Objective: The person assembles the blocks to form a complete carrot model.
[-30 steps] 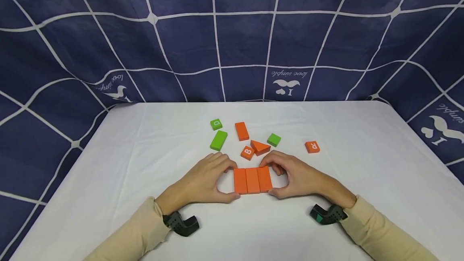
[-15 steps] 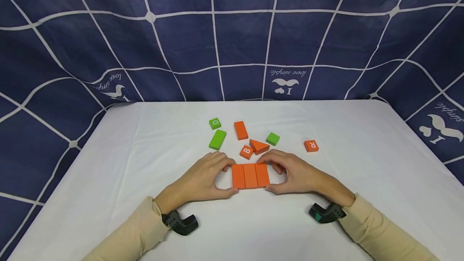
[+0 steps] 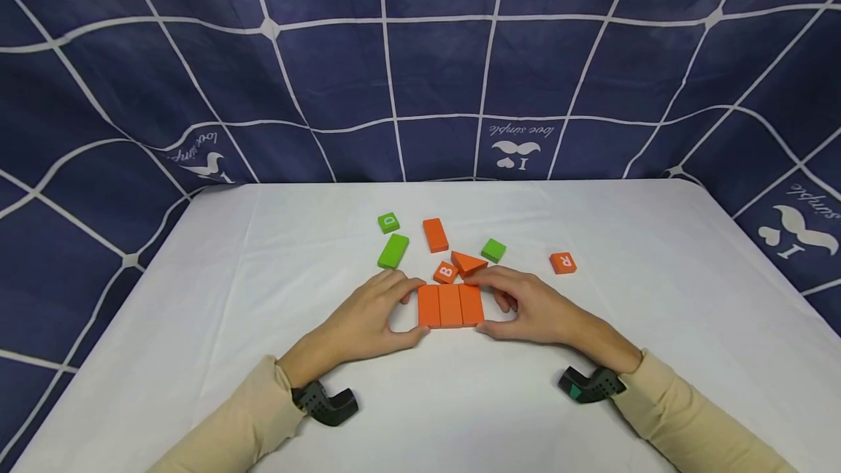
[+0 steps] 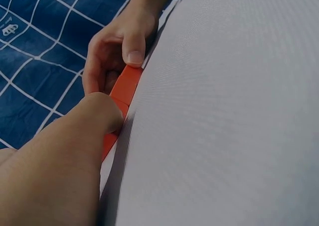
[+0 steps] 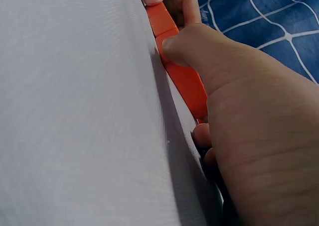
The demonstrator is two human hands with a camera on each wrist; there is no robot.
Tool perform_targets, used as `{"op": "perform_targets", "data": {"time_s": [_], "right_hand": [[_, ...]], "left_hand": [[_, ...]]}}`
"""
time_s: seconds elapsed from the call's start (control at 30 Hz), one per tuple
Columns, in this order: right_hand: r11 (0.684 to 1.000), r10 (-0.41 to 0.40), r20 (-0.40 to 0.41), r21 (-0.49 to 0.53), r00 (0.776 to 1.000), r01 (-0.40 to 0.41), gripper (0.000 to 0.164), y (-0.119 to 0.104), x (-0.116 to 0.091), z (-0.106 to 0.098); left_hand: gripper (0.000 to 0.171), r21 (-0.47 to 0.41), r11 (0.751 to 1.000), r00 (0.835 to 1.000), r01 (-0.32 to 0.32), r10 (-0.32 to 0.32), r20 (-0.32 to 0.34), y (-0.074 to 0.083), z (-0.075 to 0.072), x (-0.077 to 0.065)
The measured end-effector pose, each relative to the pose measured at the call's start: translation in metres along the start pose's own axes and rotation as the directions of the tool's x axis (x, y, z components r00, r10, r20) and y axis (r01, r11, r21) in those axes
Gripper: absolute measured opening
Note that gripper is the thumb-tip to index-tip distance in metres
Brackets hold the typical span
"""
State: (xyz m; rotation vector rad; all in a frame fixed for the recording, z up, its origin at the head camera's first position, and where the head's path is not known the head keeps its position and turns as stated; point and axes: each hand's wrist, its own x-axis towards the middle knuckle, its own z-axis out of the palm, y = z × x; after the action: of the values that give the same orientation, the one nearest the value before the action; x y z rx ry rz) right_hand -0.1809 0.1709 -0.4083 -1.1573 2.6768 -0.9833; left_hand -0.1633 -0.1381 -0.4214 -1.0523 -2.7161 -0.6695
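Three orange rectangular blocks point(image 3: 450, 306) lie flat side by side on the white cloth, long sides together. My left hand point(image 3: 368, 320) pinches the left block point(image 3: 429, 308) by its near and far ends, thumb at the near one. On the other side, my right hand point(image 3: 539, 309) holds the right block point(image 3: 471, 305) the same way. The middle block has no fingers on it. Both wrist views show the row's near face, with an orange block point(image 4: 128, 84) by the right thumb in the left one. Just beyond the row are an orange B block point(image 3: 445, 272) and an orange triangular block point(image 3: 468, 263).
Farther back lie an orange rectangular block point(image 3: 435, 235), a green rectangular block point(image 3: 393, 251), a green D block point(image 3: 388, 222) and a plain green block point(image 3: 493, 250). An orange R block point(image 3: 563, 263) sits off to the right. A blue checked curtain point(image 3: 434, 71) hangs behind the table.
Both hands have slid the row of three orange blocks away from the person, closer to the B block and the triangular block. The grip looks the same; the other blocks stay put.
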Motion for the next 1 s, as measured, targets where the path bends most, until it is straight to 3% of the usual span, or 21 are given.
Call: {"op": "perform_targets", "data": {"time_s": [0.6,0.7,0.83,1.0], "right_hand": [[1.0,-0.003,-0.005,0.027,1.0,0.003,0.066,0.002,0.001,0.0],[0.996,-0.021,-0.054,0.08,0.998,0.025,0.057,0.004,0.003,0.001],[0.987,-0.026,-0.179,0.154,0.983,0.054,0.043,0.009,0.007,0.002],[0.993,-0.028,-0.297,0.105,0.955,0.062,0.035,0.009,0.013,0.002]], "left_hand": [[0.058,0.002,1.0,1.0,0.005,-0.005,0.0,0.0,-0.003,-0.001],[0.058,0.006,1.0,1.0,0.012,-0.012,0.007,0.001,-0.004,-0.002],[0.059,0.003,1.0,1.0,0.022,-0.022,0.011,0.001,-0.006,-0.003],[0.058,-0.018,0.999,0.999,0.028,-0.027,0.021,0.002,-0.003,-0.002]]}}
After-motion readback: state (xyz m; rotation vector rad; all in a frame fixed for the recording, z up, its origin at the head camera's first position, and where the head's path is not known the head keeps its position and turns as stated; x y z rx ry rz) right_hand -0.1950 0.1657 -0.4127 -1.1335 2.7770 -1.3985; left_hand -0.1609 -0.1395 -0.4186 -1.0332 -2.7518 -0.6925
